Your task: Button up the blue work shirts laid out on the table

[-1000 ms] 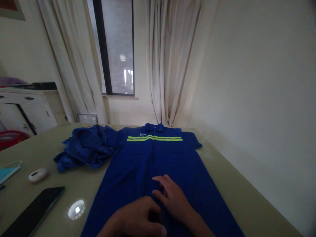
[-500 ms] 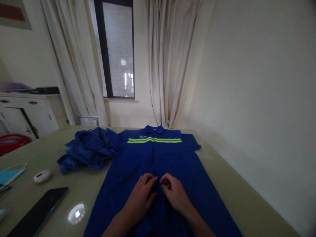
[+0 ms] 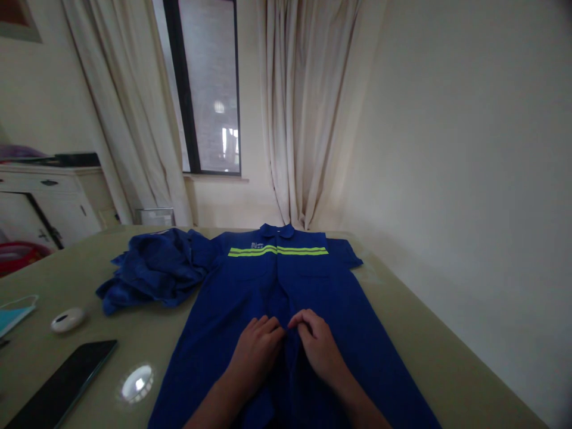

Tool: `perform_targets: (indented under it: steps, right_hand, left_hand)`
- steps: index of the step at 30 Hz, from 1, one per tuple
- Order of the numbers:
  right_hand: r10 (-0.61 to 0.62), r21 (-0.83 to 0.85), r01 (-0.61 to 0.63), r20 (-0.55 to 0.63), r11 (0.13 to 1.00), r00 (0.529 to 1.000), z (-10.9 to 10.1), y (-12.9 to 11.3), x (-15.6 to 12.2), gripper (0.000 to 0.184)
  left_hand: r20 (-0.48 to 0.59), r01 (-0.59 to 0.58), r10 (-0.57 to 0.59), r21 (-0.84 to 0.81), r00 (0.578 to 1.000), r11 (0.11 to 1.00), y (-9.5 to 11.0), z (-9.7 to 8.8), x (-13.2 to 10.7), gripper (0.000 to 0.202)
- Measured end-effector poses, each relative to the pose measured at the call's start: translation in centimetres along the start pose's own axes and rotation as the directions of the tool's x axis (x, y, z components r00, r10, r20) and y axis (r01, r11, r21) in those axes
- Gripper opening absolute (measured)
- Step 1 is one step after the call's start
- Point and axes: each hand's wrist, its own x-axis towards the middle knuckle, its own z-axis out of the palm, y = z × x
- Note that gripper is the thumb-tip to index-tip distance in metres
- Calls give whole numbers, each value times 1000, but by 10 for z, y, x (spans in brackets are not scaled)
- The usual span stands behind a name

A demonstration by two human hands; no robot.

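A blue short-sleeved work coverall (image 3: 330, 292) lies spread face up, its collar at the far end and yellow-green reflective stripes across the chest. Over its front placket, around the waist, my left hand (image 3: 259, 345) has its fingers bent and closed on the cloth. Close beside it, my right hand (image 3: 319, 345) pinches the front edge, thumb against forefinger. The fabric is lifted into a fold between the two hands. Whatever lies right under the fingertips is hidden. The garment's lower end runs out of view.
Left of the garment sits a crumpled blue cloth heap (image 3: 156, 271) on the table (image 3: 429, 333). Nearer are a black phone (image 3: 62, 384), a white oval object (image 3: 68, 320) and a blue face mask (image 3: 15, 319). A wall (image 3: 482, 179) borders the table's right side.
My hands have closed on the front edges, and the cloth between them is now raised in a fold. The view has shifted slightly to the right.
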Motion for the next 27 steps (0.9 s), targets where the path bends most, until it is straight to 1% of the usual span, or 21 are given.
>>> perform_targets:
  steps: [3, 5, 9, 12, 15, 18, 20, 21, 24, 26, 27]
  right_hand:
    - [-36, -126, 41, 43, 991, 998, 0, 0, -4, 23]
    - [-43, -174, 55, 72, 983, 996, 0, 1, -7, 19]
    - [-44, -182, 64, 114, 981, 992, -5, 0, -6, 17]
    - [-55, -185, 78, 124, 980, 991, -8, -3, -5, 15]
    - [-76, -208, 103, 133, 973, 988, -8, -4, -6, 14]
    - [-107, -258, 140, 140, 956, 984, -5, -1, -7, 14]
    - [-133, -280, 165, 129, 946, 983, -2, 2, -7, 14]
    - [-146, -286, 175, 120, 942, 982, 0, 3, -7, 14]
    - [-186, -294, 208, 101, 933, 977, 2, 4, -8, 15]
    - [-213, -297, 242, 126, 924, 969, 3, 5, -8, 15]
    - [-225, -301, 260, 145, 917, 963, 3, 5, -8, 15]
  left_hand:
    - [-91, -9, 10, 9, 996, 1000, 1, 2, -2, 26]
    - [-141, -17, 16, -5, 990, 1000, 1, 3, -4, 28]
    - [-203, -43, 38, -22, 978, 999, 0, 5, -6, 28]
    - [-243, -54, 30, -92, 970, 994, 0, 6, -5, 26]
    - [-211, -26, -23, -226, 977, 974, 1, 6, -4, 26]
    - [-128, 93, -147, -358, 981, 929, 0, 7, -5, 18]
    - [-86, 166, -218, -403, 972, 900, 0, 8, -5, 12]
    - [-74, 184, -237, -426, 969, 886, 0, 8, -4, 11]
    - [-64, 172, -244, -541, 968, 823, 0, 8, -2, 22]
    - [-57, 178, -272, -625, 961, 760, -1, 7, 1, 30]
    - [-44, 200, -298, -649, 954, 734, -2, 8, 3, 33]
